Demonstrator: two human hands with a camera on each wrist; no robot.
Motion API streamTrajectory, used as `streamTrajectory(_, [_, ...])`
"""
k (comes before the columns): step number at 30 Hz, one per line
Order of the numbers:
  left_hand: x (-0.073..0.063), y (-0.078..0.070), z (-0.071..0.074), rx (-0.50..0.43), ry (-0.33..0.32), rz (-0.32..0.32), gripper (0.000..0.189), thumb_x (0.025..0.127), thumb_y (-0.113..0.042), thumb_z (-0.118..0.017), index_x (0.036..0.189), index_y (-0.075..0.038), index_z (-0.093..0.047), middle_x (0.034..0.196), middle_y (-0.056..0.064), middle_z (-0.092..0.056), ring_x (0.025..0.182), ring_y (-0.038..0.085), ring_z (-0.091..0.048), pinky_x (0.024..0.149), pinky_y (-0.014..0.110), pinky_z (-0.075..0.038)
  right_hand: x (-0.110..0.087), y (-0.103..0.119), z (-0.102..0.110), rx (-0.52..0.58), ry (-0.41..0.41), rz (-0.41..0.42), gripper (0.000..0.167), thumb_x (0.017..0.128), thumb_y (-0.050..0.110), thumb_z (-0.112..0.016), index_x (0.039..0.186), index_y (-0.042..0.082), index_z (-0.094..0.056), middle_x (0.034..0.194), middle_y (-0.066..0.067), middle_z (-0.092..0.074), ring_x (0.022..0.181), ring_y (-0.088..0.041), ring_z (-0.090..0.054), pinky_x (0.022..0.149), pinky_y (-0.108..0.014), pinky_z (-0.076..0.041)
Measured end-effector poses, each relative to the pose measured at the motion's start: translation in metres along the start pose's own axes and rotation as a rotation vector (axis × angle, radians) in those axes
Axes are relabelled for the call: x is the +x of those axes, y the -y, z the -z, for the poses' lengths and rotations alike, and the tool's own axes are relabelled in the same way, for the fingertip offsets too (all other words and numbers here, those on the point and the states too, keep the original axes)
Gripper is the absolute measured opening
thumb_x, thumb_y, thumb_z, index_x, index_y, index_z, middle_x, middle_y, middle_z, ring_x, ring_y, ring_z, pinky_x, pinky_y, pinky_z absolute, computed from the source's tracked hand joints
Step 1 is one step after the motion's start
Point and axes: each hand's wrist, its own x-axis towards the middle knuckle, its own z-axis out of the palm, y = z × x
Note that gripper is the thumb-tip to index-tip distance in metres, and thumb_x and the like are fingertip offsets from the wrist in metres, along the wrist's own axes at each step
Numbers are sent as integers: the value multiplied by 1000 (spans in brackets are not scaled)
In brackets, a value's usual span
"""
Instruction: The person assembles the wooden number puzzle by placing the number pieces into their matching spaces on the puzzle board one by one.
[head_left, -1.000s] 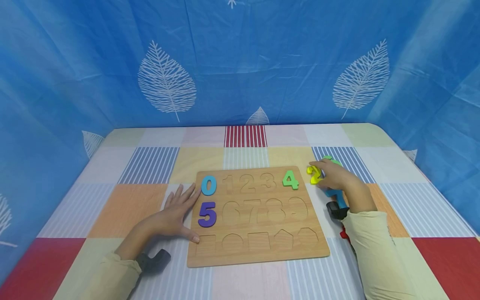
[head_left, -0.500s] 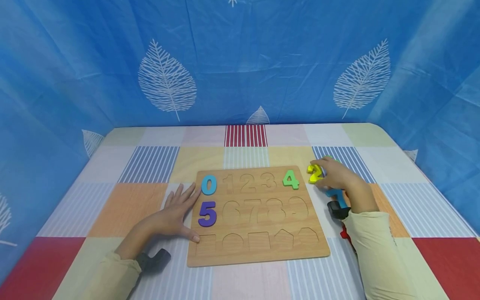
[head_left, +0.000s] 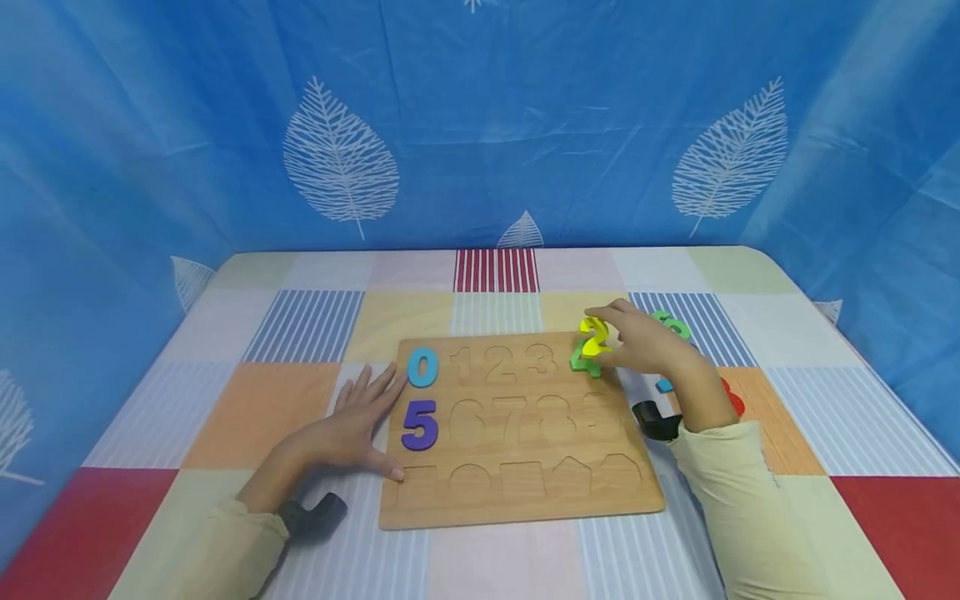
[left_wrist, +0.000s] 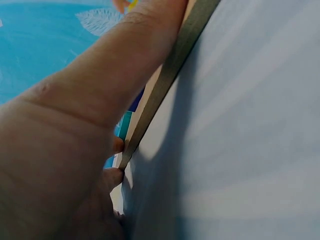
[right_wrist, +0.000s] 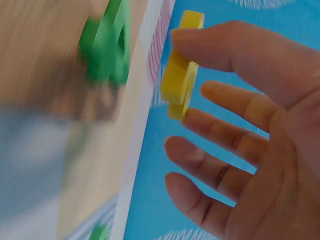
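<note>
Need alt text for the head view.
A person's right hand pinches a yellow 2, which partly hides the green 4 on a wooden number puzzle board. Their left hand touches the board's left edge, beside a blue 0 and purple 5.

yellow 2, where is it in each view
Head: yellow 2 right of centre, overlapping the green 4.
Left wrist: probably the yellow sliver at the top edge, left of centre.
Right wrist: yellow 2 at upper middle, held by the right hand.
Shared landmark: the wooden board.
</note>
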Motion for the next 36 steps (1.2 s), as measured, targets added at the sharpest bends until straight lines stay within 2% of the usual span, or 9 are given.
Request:
streamTrajectory(7, [0,0,-1,-15,9,19,123,57,-52,-80,146,-3,-11,152,22,0,135,46,15,106,62,9,23,42,-15,-21,14,125,65,77,15,-69,134,1,-42,121,-18,-48,106,-31,-51,90,-45,-45])
streamTrajectory(14, [2,-2,-3,-11,5,5,122,57,-51,-80,146,-3,-11,152,21,0,136,46,15,106,63,8,39,71,-31,-44,56,167,66,74,17,-70,134,5,-44,118,-14,-50,96,-23,-50,85,-36,-47])
streamTrajectory(22, [5,-4,-2,3,-2,-11,123,56,-52,-80,146,-3,-11,152,22,-1,136,46,13,105,63,8,42,78,-43,-50,70,153,65,77,21,-70,135,8,-43,116,-10,-51,92,-20,-50,85,-34,-47])
streamTrajectory(30, [2,-4,0,2,0,6,123,56,-52,-80,146,-3,-12,152,21,0,136,46,14,105,63,8,46,84,-49,-24,75,130,63,77,20,-71,134,10,-45,115,-10,-51,99,-21,-51,89,-37,-47])
streamTrajectory(36, [1,-2,1,-14,4,16,123,57,-52,-80,146,-2,-11,152,21,0,136,46,15,106,63,8,50,86,-54,-19,96,109,64,75,18,-71,134,11,-46,112,-9,-51,95,-20,-51,86,-36,-47])
